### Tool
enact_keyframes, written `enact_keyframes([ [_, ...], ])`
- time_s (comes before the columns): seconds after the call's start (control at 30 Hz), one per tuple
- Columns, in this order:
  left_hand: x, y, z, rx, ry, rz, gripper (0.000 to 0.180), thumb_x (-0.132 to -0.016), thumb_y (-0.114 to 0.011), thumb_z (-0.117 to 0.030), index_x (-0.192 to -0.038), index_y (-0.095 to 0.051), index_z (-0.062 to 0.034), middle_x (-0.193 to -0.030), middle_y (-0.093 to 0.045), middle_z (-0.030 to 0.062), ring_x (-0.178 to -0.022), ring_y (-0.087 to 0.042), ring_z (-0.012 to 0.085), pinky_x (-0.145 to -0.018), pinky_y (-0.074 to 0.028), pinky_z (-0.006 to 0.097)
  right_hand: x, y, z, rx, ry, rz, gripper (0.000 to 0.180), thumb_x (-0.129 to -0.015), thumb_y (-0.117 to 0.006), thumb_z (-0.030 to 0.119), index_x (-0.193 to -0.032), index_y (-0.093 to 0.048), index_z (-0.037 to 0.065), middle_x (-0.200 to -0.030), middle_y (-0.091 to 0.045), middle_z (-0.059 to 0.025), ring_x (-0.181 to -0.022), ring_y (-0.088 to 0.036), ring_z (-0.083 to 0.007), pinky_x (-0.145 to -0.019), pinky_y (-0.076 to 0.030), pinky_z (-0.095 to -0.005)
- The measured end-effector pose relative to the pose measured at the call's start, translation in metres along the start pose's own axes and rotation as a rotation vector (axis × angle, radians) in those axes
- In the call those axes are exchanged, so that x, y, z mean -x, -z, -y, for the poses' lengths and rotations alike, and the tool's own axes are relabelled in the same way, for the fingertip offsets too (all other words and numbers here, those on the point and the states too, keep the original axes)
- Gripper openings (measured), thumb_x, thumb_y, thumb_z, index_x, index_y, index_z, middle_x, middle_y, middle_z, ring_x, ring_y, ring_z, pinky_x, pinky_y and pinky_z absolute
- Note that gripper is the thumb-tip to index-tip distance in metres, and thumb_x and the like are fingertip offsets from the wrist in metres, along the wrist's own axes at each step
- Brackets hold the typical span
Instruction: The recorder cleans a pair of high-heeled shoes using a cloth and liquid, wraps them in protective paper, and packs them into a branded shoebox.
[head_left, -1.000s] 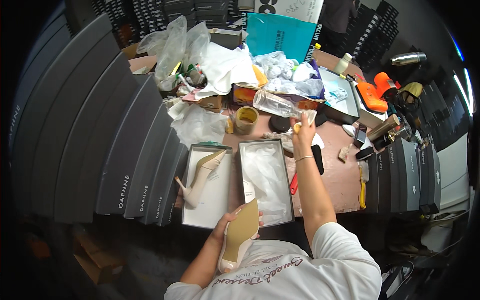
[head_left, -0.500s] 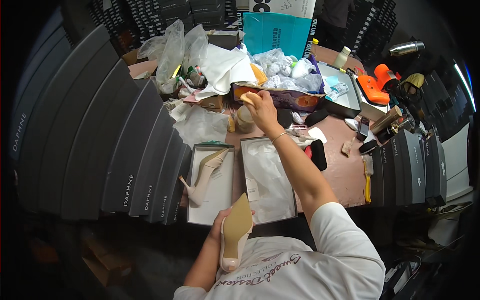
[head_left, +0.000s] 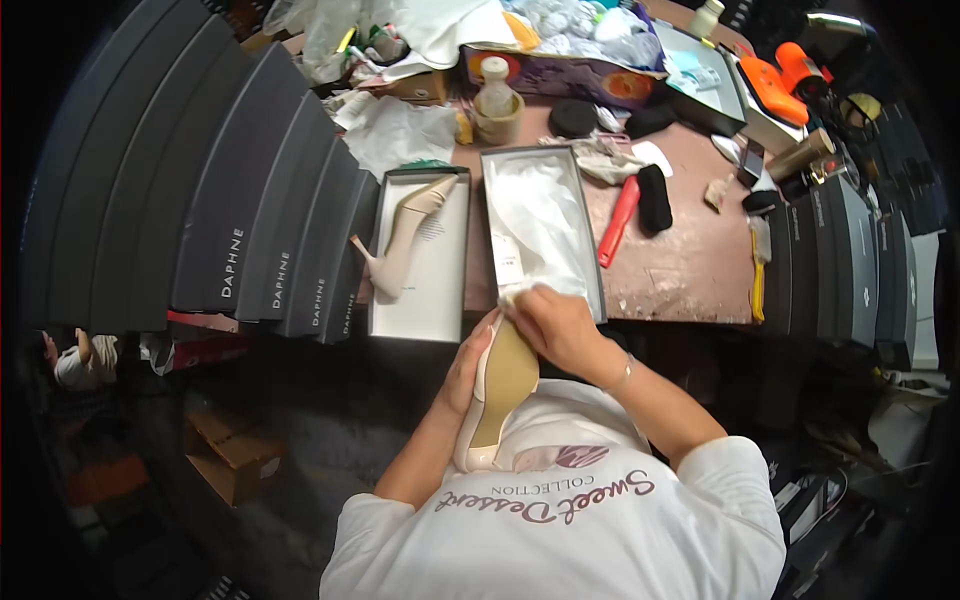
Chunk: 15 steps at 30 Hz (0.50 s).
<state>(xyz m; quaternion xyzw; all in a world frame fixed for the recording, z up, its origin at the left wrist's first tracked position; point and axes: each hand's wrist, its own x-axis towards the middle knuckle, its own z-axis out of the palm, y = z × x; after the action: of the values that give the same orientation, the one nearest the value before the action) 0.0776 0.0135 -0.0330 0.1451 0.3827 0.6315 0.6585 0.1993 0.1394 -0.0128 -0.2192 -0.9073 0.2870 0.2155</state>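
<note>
My left hand (head_left: 470, 368) is wrapped round the side of a pale beige pointed high-heeled shoe (head_left: 506, 385), held sole up before my chest with its toe pointing away. My right hand (head_left: 566, 332) is closed at the toe, its fingers pinching a small pale pad (head_left: 512, 297) against the edge; most of the pad is hidden. The other beige high-heeled shoe (head_left: 402, 240) lies on its side in a white-lined box part (head_left: 425, 310) at the table's left. Beside it stands an open shoebox (head_left: 598, 290) with white tissue paper (head_left: 540, 215) inside.
Tall stacks of dark shoeboxes (head_left: 215, 190) flank the table on the left, and more boxes (head_left: 815, 255) stand on the right. A white-capped bottle (head_left: 494, 90) sits in a tan cup (head_left: 497, 125) behind the shoebox. A red-handled brush (head_left: 618, 222) and a yellow-handled brush (head_left: 758, 275) lie to the right.
My right hand has come back from beside the cup to the shoe's toe, bringing the small pad. The view has tilted down, and the held shoe is turned slightly.
</note>
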Motion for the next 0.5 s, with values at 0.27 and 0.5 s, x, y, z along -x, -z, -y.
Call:
enact_keyframes([
  [0.27, 0.006, -0.008, 0.007, -0.015, -0.015, 0.002, 0.06, -0.098, -0.036, -0.038, -0.143, -0.031, 0.0023, -0.138, -0.045, 0.0128, -0.125, -0.044, 0.018, -0.105, -0.034, 0.029, -0.001, 0.0, 0.003, -0.047, 0.039, -0.107, 0.011, -0.075, -0.064, 0.014, -0.08, -0.057, 0.007, -0.067, -0.057, -0.0119, -0.059, -0.062, -0.0284, -0.05, -0.05, -0.0392],
  [0.5, 0.01, -0.007, 0.004, 0.015, 0.019, -0.021, 0.058, -0.098, -0.031, -0.036, -0.144, -0.032, -0.0002, -0.142, -0.042, 0.0107, -0.13, -0.039, 0.0194, -0.108, -0.03, 0.03, 0.01, -0.001, 0.024, 0.087, -0.013, 0.137, 0.008, -0.079, -0.059, 0.015, -0.082, -0.057, 0.009, -0.069, -0.063, -0.0084, -0.061, -0.066, -0.0267, -0.046, -0.05, -0.0387],
])
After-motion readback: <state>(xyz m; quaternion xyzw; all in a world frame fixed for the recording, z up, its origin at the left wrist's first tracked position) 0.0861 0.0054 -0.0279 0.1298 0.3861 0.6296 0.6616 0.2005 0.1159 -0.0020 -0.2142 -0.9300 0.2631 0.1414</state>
